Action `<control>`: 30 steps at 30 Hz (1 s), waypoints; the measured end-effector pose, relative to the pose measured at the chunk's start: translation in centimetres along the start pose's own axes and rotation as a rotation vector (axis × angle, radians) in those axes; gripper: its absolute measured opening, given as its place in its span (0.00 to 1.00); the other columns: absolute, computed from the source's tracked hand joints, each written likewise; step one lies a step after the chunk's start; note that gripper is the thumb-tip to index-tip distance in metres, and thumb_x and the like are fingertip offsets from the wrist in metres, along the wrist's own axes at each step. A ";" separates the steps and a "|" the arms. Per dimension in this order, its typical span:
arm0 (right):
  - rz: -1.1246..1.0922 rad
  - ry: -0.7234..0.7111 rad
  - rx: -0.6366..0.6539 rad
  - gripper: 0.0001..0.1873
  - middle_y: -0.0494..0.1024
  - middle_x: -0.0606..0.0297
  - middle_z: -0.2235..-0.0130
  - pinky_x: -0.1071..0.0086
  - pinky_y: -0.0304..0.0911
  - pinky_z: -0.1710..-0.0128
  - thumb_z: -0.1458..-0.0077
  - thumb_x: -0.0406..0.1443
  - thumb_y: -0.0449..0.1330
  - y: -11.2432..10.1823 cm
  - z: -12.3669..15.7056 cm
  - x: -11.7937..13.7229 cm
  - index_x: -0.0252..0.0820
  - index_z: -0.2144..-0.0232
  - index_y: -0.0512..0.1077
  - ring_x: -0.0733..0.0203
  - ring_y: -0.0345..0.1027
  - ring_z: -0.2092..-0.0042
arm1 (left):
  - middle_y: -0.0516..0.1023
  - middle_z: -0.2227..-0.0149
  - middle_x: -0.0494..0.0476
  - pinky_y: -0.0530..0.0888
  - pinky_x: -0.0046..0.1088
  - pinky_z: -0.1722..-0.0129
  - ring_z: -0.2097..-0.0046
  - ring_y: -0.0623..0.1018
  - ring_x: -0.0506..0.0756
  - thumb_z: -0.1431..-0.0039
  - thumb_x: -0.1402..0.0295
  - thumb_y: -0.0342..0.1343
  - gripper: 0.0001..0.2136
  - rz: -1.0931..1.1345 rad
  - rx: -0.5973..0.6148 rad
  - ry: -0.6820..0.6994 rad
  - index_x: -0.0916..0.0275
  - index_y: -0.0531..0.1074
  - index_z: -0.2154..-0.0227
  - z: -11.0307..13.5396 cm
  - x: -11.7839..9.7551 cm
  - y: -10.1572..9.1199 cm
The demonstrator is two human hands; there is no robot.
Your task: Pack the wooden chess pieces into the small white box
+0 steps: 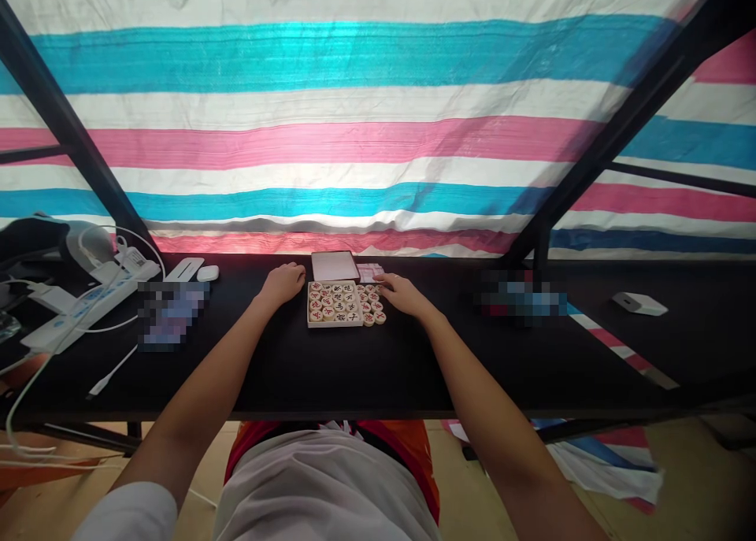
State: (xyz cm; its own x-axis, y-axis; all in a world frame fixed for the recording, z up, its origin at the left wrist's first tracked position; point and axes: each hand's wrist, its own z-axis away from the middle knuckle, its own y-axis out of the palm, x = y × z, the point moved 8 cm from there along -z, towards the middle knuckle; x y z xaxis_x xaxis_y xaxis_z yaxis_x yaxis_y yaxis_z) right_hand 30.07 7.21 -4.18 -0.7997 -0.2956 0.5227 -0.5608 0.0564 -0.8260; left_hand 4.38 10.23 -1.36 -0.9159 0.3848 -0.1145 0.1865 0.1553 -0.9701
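Observation:
A small white box [335,324] sits on the black table, filled with rows of round Chinese chess pieces [339,297] marked in red and black. More loose Chinese chess pieces [369,318] lie against its right side. Behind the box is its lid [333,266], inside facing up, and beside that a pink-and-white printed paper [369,272]. My left hand [284,283] rests on the table left of the lid, fingers loosely bent, holding nothing I can see. My right hand [405,295] reaches over the loose pieces, fingertips at the paper's right edge, thumb by the pieces.
On the left are a power strip [88,309] with cables, a white case [208,273], a blurred-out item [174,313] and a cable plug [100,385]. At right lie another blurred-out item [523,297] and a white adapter [639,303]. Striped sheeting [331,143] hangs behind.

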 end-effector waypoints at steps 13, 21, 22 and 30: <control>0.006 0.032 -0.022 0.16 0.75 0.58 0.55 0.67 0.62 0.51 0.45 0.31 0.55 -0.2 0.1 0.2 0.39 0.53 0.72 0.61 0.70 0.56 | 0.74 0.61 0.59 0.67 0.31 0.53 0.57 0.72 0.58 0.45 0.55 0.51 0.16 0.105 0.088 0.372 0.61 0.77 0.64 1.4 -5.9 -1.0; 0.020 0.018 -0.019 0.16 0.75 0.57 0.56 0.68 0.61 0.52 0.45 0.31 0.55 -0.2 0.1 0.4 0.37 0.53 0.72 0.60 0.70 0.57 | 0.74 0.60 0.58 0.67 0.32 0.53 0.55 0.72 0.59 0.44 0.60 0.52 0.14 0.132 0.102 0.356 0.61 0.77 0.64 1.3 -6.3 -0.5; 0.021 0.019 -0.016 0.16 0.75 0.57 0.56 0.68 0.61 0.51 0.45 0.31 0.55 -0.2 0.2 0.4 0.37 0.54 0.72 0.60 0.70 0.57 | 0.74 0.60 0.59 0.67 0.32 0.53 0.55 0.71 0.59 0.44 0.60 0.52 0.13 0.136 0.100 0.357 0.61 0.77 0.64 1.3 -6.4 -0.5; 0.019 0.012 -0.016 0.16 0.75 0.56 0.55 0.67 0.61 0.51 0.45 0.31 0.55 -0.3 0.2 0.6 0.37 0.53 0.72 0.59 0.70 0.56 | 0.76 0.64 0.57 0.67 0.32 0.54 0.56 0.72 0.58 0.45 0.59 0.52 0.12 0.125 0.093 0.382 0.61 0.76 0.68 1.3 -7.0 -0.2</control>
State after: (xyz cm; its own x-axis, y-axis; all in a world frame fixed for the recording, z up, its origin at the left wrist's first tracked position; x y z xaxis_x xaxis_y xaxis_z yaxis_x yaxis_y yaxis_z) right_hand 29.81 6.83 -3.69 -0.8127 -0.2832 0.5092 -0.5486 0.0775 -0.8325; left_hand 10.28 6.29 -0.64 -0.6870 0.7084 -0.1619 0.2389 0.0097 -0.9710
